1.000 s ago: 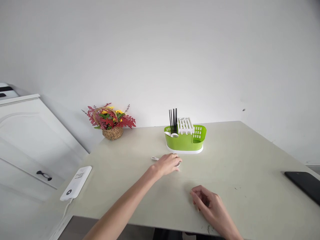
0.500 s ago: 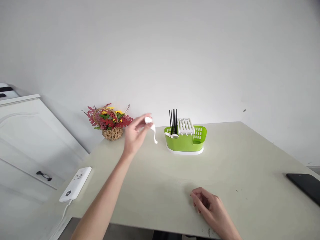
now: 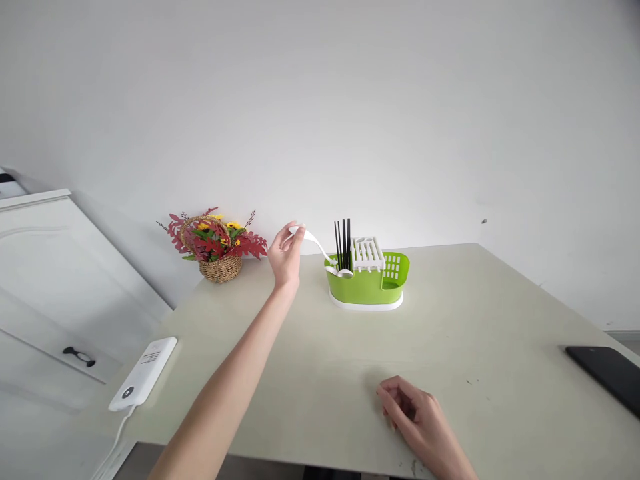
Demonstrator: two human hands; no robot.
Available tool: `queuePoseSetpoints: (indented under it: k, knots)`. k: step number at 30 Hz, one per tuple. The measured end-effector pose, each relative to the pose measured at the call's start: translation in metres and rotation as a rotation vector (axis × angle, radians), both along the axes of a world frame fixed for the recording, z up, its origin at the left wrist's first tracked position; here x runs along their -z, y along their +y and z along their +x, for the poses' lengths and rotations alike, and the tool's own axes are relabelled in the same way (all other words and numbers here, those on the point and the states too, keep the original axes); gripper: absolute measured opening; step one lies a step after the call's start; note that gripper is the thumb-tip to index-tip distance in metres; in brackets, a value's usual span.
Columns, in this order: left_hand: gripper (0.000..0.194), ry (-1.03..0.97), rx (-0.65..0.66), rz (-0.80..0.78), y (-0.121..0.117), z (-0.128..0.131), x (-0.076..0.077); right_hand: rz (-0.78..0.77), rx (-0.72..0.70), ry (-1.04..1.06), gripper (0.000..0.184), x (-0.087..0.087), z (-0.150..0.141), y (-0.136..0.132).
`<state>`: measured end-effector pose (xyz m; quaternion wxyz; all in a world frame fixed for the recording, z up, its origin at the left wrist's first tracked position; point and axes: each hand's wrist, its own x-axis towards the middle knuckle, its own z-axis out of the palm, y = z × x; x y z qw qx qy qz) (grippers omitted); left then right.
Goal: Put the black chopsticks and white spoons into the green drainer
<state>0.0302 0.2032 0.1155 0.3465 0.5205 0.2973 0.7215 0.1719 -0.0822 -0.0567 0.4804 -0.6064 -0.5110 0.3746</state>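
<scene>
My left hand (image 3: 286, 257) pinches a white spoon (image 3: 311, 238) by its bowl end. The spoon's curved handle slopes down to the right, its tip at the left rim of a green cutlery basket (image 3: 357, 288); whether it touches I cannot tell. Several black chopsticks (image 3: 343, 243) stand upright in the left part of the basket, with white spoon bowls (image 3: 345, 273) at their foot. A white slotted rack (image 3: 367, 253) sits over the basket's middle. My right hand (image 3: 413, 417) rests on the table near the front, fingers curled in, with nothing visible in them.
A wicker basket of artificial flowers (image 3: 221, 268) stands at the back left of the table (image 3: 310, 373). A white power bank (image 3: 144, 373) with a cable lies at the left edge. A black phone (image 3: 607, 373) lies at the right. A white cabinet (image 3: 55, 287) stands on the left.
My left hand has moved right, bringing the spoon's handle tip over to the basket's left rim. My right hand stays in place on the table. The view has shifted slightly.
</scene>
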Motion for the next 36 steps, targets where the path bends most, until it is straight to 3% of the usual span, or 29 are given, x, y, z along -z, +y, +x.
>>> queuePoseSetpoints:
  k: [3,16,23,32,36]
  knots:
    - [0.054,0.016,0.017,-0.07,0.001,0.008,0.017,-0.026,-0.048,0.008,0.05,-0.001,0.002,0.0]
    - [0.048,0.094,0.172,-0.262,0.011,0.01,0.072,-0.015,-0.015,0.032,0.048,0.0,0.0,0.001]
    - [0.049,0.149,0.224,-0.289,0.01,0.009,0.087,-0.013,-0.01,0.016,0.048,0.0,0.0,0.001]
    - [0.041,0.257,0.176,-0.317,0.012,0.004,0.095,-0.024,-0.003,0.023,0.049,-0.002,0.0,0.001]
    - [0.049,0.331,0.092,-0.329,0.012,-0.013,0.109,-0.029,-0.018,0.027,0.048,-0.006,0.001,0.001]
